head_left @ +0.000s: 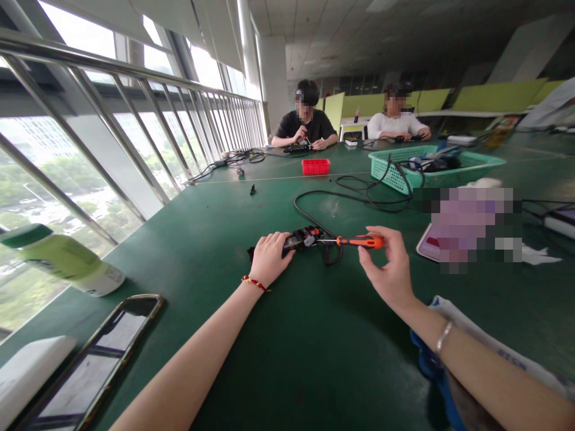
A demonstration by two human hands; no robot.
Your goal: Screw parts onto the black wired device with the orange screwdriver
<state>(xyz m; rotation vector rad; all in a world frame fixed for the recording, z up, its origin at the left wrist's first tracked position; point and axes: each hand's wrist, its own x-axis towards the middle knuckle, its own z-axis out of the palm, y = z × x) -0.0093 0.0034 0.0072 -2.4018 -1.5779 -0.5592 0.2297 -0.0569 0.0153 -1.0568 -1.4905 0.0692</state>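
On the green table, my left hand [271, 258] is wrapped over a black device [294, 241] with a cable, its open end showing small red and grey parts. An orange and black screwdriver [360, 241] lies level, its thin shaft reaching the right end of the device. The fingers of my right hand [390, 263] are curved at the end of the screwdriver's handle, thumb below and index finger above. Whether the screwdriver's tip sits in a screw is too small to tell.
A black cable [309, 194] loops behind the device, near a red tray [315, 167] and a green basket [471, 164]. Phones [103, 353] and a bottle [63, 260] stand or lie at the sides. Two people [308, 123] sit across the table.
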